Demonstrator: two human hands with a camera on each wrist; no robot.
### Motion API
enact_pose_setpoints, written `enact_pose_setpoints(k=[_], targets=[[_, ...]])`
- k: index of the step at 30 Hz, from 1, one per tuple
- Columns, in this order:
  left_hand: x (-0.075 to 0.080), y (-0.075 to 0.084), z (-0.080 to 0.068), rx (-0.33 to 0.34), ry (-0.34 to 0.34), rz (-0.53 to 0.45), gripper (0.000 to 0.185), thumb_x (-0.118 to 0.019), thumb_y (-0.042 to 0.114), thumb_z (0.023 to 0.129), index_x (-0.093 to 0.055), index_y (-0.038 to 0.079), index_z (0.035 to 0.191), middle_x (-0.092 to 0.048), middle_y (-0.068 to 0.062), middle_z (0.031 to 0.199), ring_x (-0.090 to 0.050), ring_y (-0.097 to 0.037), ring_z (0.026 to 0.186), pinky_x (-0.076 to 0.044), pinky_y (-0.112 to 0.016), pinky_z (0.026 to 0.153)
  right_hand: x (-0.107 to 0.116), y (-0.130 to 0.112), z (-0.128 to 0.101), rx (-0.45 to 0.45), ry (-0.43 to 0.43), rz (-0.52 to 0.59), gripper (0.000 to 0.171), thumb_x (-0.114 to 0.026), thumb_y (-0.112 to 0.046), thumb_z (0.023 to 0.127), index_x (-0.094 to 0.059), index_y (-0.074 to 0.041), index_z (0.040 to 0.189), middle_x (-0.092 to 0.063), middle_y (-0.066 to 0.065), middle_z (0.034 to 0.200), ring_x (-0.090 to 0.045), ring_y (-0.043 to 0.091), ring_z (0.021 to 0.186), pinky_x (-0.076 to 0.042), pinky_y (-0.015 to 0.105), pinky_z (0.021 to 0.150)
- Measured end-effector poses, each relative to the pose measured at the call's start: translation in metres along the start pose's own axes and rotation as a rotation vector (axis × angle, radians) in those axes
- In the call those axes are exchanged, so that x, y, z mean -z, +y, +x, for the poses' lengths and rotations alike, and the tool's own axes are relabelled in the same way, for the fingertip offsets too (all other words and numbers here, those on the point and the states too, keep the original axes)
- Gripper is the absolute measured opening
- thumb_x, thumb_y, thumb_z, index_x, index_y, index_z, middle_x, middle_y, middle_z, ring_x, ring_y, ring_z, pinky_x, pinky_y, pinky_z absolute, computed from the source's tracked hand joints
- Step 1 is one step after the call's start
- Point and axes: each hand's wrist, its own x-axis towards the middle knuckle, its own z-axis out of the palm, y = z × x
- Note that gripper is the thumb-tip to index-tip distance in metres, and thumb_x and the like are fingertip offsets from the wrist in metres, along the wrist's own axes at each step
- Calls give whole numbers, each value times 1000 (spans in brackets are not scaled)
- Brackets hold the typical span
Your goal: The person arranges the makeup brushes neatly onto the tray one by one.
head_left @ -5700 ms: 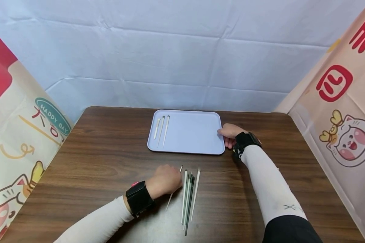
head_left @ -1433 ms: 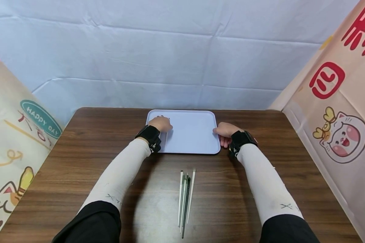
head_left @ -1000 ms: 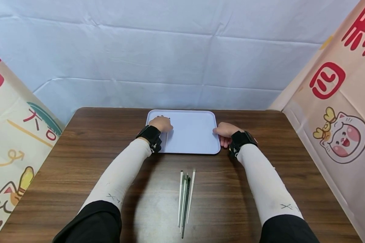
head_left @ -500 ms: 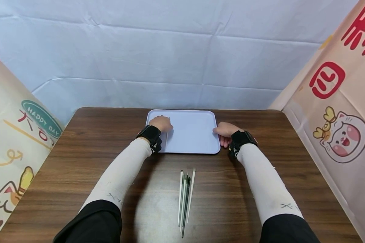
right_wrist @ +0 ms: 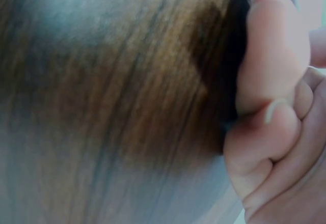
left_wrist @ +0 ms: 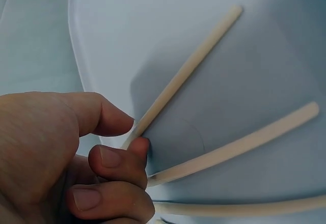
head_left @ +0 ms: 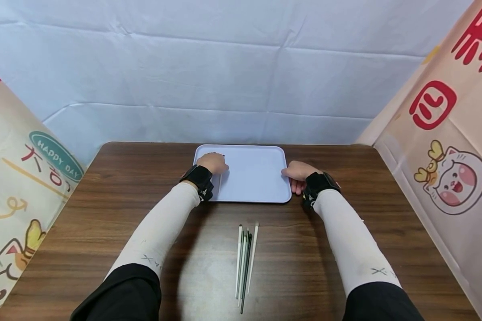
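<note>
In the head view, my left hand (head_left: 213, 163) is over the left part of the pale lavender tray (head_left: 257, 174). Up close in the left wrist view, its thumb and index finger pinch one end of a slim pale stick (left_wrist: 191, 63). Two more such sticks lie below it on the tray; one is a flat-looking pale stick (left_wrist: 239, 150), its near end beside my curled fingers. My right hand (head_left: 300, 172) grips the tray's right edge, thumb on the rim. Seen from the right wrist, the curled fingers (right_wrist: 275, 46) are against the tray's edge, low over the wood.
A loose bundle of thin white and dark green sticks (head_left: 243, 267) lies on the brown wooden table (head_left: 124, 214) in front of the tray. A pale cloth (head_left: 164, 80) hangs behind the table, with printed sheets (head_left: 446, 165) at both sides.
Since the oldest frame, my left hand has carried a stick from beside the bundle up to the tray's left part. Over the last second both hands stay where they are.
</note>
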Motion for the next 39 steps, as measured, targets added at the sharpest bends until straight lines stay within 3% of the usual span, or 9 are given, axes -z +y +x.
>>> enact_pose_setpoints(k=[7, 13, 20, 24, 26, 29, 33, 39], targets=[[3, 0, -3, 1, 10, -7, 45, -47, 30, 102, -57, 10, 141, -61, -11, 114, -51, -24, 87, -42, -38, 76, 0, 0, 1, -8, 0, -9, 54, -37, -25, 103, -62, -3, 59, -60, 3, 50, -59, 12, 40, -45, 25, 42], [6, 1, -5, 10, 46, -5, 39, -49, 32, 101, -65, 10, 129, -65, -10, 118, -56, -26, 91, -47, -42, 81, 1, 0, 1, -5, 0, -5, 53, -37, -24, 102, -62, -3, 60, -60, 3, 50, -59, 12, 40, -45, 25, 42], [7, 0, -6, -14, 65, 15, 38, -50, 32, 102, -67, 11, 127, -67, -10, 125, -57, -26, 91, -49, -44, 86, 3, 0, -1, 1, -8, -6, 53, -38, -24, 103, -62, -4, 61, -60, 3, 50, -59, 12, 41, -45, 25, 43], [7, -1, -10, -3, 68, 8, 29, -51, 33, 101, -70, 11, 98, -67, -9, 100, -56, -24, 82, -47, -41, 74, 2, 1, -1, -8, -5, -5, 52, -37, -24, 103, -61, -4, 62, -60, 3, 50, -59, 12, 41, -45, 24, 43], [7, -2, -12, 1, 68, 4, 32, -51, 33, 101, -63, 11, 80, -61, -7, 86, -54, -23, 77, -45, -39, 69, 1, 2, -2, -8, -8, -3, 53, -37, -25, 103, -61, -4, 61, -60, 3, 51, -59, 12, 41, -45, 24, 43], [7, -2, -16, 8, 68, 2, 37, -52, 33, 101, -54, 14, 69, -55, -5, 78, -53, -22, 74, -42, -37, 64, 1, 2, -2, -2, -11, 3, 53, -38, -25, 103, -62, -4, 60, -60, 3, 50, -59, 12, 41, -45, 24, 43], [7, -2, -19, 9, 57, 4, 35, -52, 34, 101, -59, 13, 74, -59, -6, 82, -54, -23, 75, -44, -37, 64, 0, 2, -1, 2, -12, -7, 54, -37, -22, 100, -63, -3, 57, -59, 2, 48, -59, 11, 40, -45, 24, 41], [8, 0, -25, -31, 45, 39, 32, -51, 34, 103, -70, 9, 107, -66, -10, 107, -57, -24, 82, -47, -38, 70, 1, 0, 2, -5, -14, -16, 53, -36, -21, 99, -63, -3, 56, -59, 3, 47, -59, 12, 39, -45, 25, 41]])
